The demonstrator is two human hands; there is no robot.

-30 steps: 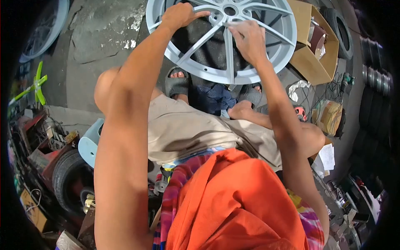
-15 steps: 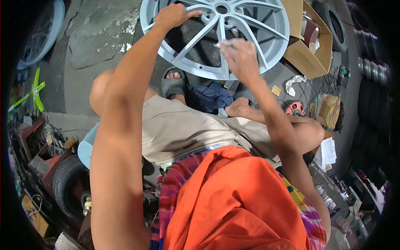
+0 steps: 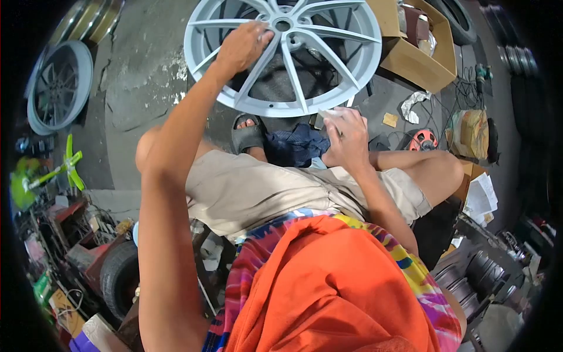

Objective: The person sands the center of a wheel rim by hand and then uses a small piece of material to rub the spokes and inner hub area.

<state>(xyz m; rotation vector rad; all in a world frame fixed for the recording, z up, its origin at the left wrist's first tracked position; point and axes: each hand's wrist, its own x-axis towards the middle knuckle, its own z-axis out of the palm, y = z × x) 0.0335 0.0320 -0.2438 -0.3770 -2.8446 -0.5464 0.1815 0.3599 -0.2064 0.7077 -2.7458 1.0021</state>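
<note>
A pale grey-blue alloy wheel rim with slim spokes lies in front of me at the top of the view. My left hand is on its left side, with the fingers curled over a spoke close to the hub. Below the near edge of the rim is my right hand, off the wheel. Its fingers pinch a thin, whitish piece whose kind I cannot make out. A dark blue cloth lies on the floor between my feet, beside a black sandal.
To the right of the rim stands an open cardboard box with assorted items inside. Cables and a red round object lie nearby. Another wheel is at the far left, above a green fan. A tyre stands lower left.
My right hand has come off the spokes and down towards me with the pale piece. My left hand has gone from a pointing finger near the hub to curled on a spoke. The view has shifted.
</note>
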